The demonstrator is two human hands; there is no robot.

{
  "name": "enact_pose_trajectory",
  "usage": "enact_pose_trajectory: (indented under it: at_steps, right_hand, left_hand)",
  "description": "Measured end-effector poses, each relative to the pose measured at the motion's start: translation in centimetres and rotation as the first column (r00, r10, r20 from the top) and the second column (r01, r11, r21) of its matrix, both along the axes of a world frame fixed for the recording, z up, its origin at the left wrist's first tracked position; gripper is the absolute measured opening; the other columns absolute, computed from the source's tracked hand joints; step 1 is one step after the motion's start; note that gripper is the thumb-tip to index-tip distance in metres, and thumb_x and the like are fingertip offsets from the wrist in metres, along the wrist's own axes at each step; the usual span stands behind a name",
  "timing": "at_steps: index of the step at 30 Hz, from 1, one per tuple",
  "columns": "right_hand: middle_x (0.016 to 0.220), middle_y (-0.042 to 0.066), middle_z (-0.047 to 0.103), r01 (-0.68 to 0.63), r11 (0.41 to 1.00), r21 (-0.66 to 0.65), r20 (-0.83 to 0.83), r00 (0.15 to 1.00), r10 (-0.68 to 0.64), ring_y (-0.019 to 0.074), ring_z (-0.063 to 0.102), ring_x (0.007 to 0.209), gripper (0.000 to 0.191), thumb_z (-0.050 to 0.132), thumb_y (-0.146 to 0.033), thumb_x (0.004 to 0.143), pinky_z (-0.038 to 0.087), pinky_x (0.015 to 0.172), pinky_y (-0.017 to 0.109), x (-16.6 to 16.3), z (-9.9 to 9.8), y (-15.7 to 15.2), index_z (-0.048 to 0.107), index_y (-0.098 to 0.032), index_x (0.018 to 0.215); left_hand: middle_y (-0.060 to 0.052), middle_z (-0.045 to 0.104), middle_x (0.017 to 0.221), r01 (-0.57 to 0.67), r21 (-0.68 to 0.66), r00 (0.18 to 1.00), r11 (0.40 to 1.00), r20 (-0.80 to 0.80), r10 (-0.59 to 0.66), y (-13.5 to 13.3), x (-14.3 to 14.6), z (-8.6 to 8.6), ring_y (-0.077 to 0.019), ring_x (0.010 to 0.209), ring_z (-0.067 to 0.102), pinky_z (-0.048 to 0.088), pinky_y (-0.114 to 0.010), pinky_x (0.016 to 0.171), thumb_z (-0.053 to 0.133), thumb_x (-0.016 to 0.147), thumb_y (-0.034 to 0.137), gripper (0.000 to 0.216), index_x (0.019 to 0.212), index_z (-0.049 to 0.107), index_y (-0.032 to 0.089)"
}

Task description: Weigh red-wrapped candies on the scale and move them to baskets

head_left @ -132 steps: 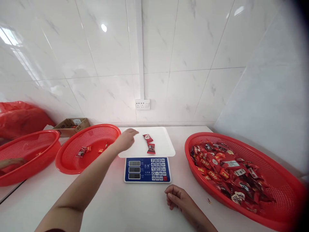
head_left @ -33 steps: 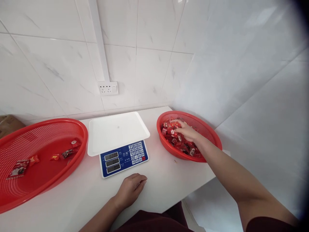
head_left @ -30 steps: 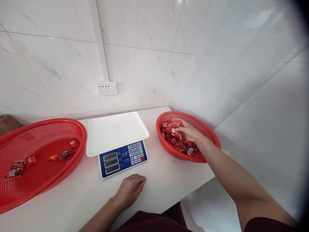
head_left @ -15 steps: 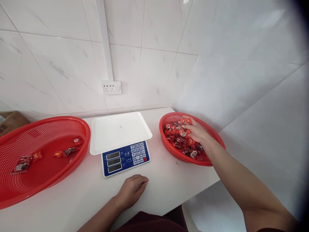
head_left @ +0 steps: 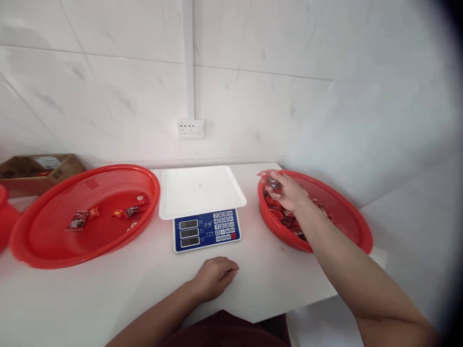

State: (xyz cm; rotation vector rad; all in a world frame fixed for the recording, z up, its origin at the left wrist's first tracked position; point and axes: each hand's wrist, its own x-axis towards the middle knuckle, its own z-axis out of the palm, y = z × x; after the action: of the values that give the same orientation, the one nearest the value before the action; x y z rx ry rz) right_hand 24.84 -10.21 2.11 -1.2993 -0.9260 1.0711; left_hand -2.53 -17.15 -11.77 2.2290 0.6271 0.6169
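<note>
My right hand [head_left: 287,190] is raised over the left rim of the right red basket [head_left: 356,231], closed around some wrapped candies [head_left: 274,184]. A red wrapper corner sticks out past the fingertips. Below it, more red and dark wrapped candies [head_left: 280,212] fill the basket, partly hidden by my hand and forearm. My left hand [head_left: 215,277] rests on the white table, fingers curled together, and whatever might be inside is hidden. Just beyond it stands a blue scale [head_left: 208,231] with a bare white weighing tray [head_left: 200,190].
At the left, another red basket [head_left: 108,241] holds several wrapped packets [head_left: 78,220]. An open cardboard box [head_left: 67,168] stands behind it, and part of a red container [head_left: 5,217] shows at the left edge. A socket [head_left: 191,128] is on the tiled wall. A tiny scrap [head_left: 283,249] lies on the table.
My right hand has lifted from the candy pile toward the basket's left rim with candies in it. The view has turned left, showing more of the left basket and box. My left hand stays put.
</note>
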Motion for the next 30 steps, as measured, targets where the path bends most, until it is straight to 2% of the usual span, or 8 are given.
enact_pose_trajectory:
  at_steps: [3,7,10,15,21,24,27,30]
  right_hand:
    - [0.08,-0.001,0.062,-0.087,0.996,-0.009,0.042,0.995,0.087,0.0076,0.052,0.058,0.026,0.063,-0.043,0.075,0.036,0.042,0.016,-4.7,0.2,2.7,0.057,-0.024,0.092]
    - [0.091,0.002,0.063,-0.231,0.972,-0.032,0.13,0.964,0.233,0.0104,0.059,0.073,0.025,0.055,-0.042,0.082,0.049,0.065,0.024,-10.2,-0.2,5.6,0.054,-0.023,0.099]
    - [0.099,0.004,0.063,-0.225,0.974,-0.021,0.225,0.948,0.224,0.0124,0.06,0.084,0.021,0.053,-0.033,0.083,0.049,0.077,0.03,-12.5,-0.9,7.1,0.052,-0.023,0.101]
    - [0.092,0.003,0.064,-0.186,0.982,-0.042,0.28,0.941,0.19,0.0125,0.059,0.086,0.017,0.054,-0.026,0.082,0.048,0.078,0.03,-13.5,-1.1,8.1,0.053,-0.022,0.098]
    - [0.073,-0.001,0.061,-0.178,0.982,0.061,0.394,0.909,0.14,0.0107,0.055,0.066,0.013,0.059,-0.032,0.079,0.043,0.057,0.023,-13.8,0.1,7.4,0.054,-0.021,0.085]
    - [0.067,-0.002,0.06,-0.176,0.978,0.111,0.423,0.899,0.114,0.0101,0.053,0.061,0.009,0.057,-0.029,0.08,0.041,0.053,0.022,-13.9,0.3,7.2,0.053,-0.021,0.082]
    - [0.071,0.0,0.062,-0.163,0.982,0.098,0.408,0.906,0.11,0.011,0.056,0.064,0.01,0.052,-0.026,0.083,0.044,0.055,0.023,-13.7,0.1,6.9,0.054,-0.021,0.091]
    - [0.08,0.002,0.066,-0.22,0.975,-0.021,0.374,0.903,0.211,0.0118,0.059,0.065,0.028,0.053,-0.024,0.083,0.048,0.059,0.026,-12.9,-0.3,6.0,0.05,-0.021,0.111]
  left_hand:
    - [-0.004,0.072,0.088,-0.015,0.013,1.0,1.0,-0.009,0.015,0.0,0.0,0.1,-0.0205,0.08,0.067,0.055,-0.031,0.073,0.049,0.083,0.02,0.019,0.091,0.065,0.025]
    - [-0.006,0.071,0.086,0.003,0.057,0.999,0.998,-0.032,-0.001,0.0,-0.1,0.1,-0.021,0.078,0.067,0.055,-0.031,0.07,0.048,0.082,0.018,0.02,0.091,0.065,0.023]
    - [-0.005,0.071,0.085,0.007,0.076,0.999,0.997,-0.046,-0.003,0.1,-0.1,-0.2,-0.021,0.077,0.067,0.054,-0.031,0.068,0.048,0.082,0.016,0.02,0.09,0.064,0.024]
    - [-0.005,0.071,0.087,0.011,0.073,0.999,0.997,-0.042,-0.008,0.3,0.0,-0.6,-0.0213,0.079,0.067,0.054,-0.032,0.069,0.049,0.081,0.017,0.019,0.091,0.063,0.026]
    - [-0.006,0.071,0.086,0.007,0.064,1.0,0.998,-0.03,-0.006,0.2,-0.1,-0.5,-0.0214,0.078,0.067,0.054,-0.032,0.069,0.048,0.081,0.015,0.021,0.092,0.064,0.024]
    - [-0.006,0.071,0.086,0.009,0.057,0.999,0.998,-0.044,-0.007,0.2,-0.1,-0.3,-0.022,0.077,0.067,0.055,-0.032,0.068,0.049,0.081,0.015,0.02,0.091,0.065,0.023]
    - [-0.007,0.071,0.087,0.016,0.038,0.999,0.999,-0.044,-0.015,0.3,-0.2,-0.1,-0.0221,0.078,0.067,0.055,-0.032,0.069,0.049,0.082,0.015,0.021,0.092,0.065,0.022]
    - [-0.007,0.071,0.089,0.017,0.007,1.0,1.0,-0.025,-0.017,0.3,-0.3,0.1,-0.0222,0.081,0.067,0.055,-0.033,0.073,0.048,0.082,0.014,0.022,0.093,0.066,0.02]
